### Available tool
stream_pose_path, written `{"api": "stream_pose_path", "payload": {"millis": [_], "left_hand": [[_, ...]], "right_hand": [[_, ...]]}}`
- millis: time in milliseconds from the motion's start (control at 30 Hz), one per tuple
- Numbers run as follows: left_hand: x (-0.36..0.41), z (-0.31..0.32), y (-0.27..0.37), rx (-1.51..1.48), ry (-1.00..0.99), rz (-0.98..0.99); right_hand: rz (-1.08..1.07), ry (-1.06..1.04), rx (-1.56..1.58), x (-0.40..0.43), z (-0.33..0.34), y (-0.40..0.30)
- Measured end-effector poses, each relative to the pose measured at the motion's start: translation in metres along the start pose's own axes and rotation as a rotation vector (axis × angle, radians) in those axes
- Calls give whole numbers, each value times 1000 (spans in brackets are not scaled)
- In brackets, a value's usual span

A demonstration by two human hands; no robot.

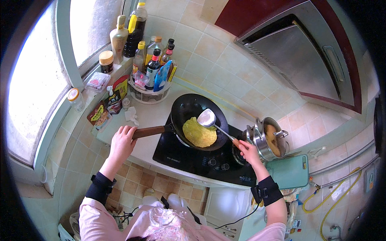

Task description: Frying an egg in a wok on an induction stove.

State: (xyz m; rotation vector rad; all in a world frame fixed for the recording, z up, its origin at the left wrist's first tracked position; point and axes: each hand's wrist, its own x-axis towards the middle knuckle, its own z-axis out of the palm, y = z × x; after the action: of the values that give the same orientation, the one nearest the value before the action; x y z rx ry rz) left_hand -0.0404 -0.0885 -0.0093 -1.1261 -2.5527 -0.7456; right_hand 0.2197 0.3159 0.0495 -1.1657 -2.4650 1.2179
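Observation:
My left hand grips the wooden handle of a black wok, which is tilted above the left burner of a black gas stove. In the wok lies a flat, round yellow-green egg pancake. My right hand holds a metal wok spatula by the wooden end of its handle. The spatula's blade is over the upper right part of the pancake; whether it touches cannot be told.
Stacked steel pots stand on the right burner, beside a green cutting board. A round rack of sauce bottles stands at the back left, near seasoning pouches. A range hood hangs at the upper right.

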Motion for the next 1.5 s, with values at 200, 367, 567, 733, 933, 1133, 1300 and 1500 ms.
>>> {"api": "stream_pose_path", "payload": {"millis": [200,367,567,733,933,1133,1300,1500], "left_hand": [[0,0,-2,-2,7,8],[1,-2,2,-15,-29,-21],[0,-2,1,12,-4,-6],[1,0,2,0,-12,-1],[0,-4,2,-18,-11,-17],[1,-3,1,-51,3,-27],[0,1,-1,-45,-6,-36],[0,1,-2,-29,-1,-21]], "right_hand": [[141,-56,29,-1,-2,-17],[163,-52,50,1,-6,-12],[183,-61,73,0,-6,-15],[233,-108,102,3,-3,-11],[270,-150,206,2,-9,-9],[307,-156,244,1,-21,-7],[330,-188,223,3,-13,-3],[342,-190,233,1,-18,-5]]}}
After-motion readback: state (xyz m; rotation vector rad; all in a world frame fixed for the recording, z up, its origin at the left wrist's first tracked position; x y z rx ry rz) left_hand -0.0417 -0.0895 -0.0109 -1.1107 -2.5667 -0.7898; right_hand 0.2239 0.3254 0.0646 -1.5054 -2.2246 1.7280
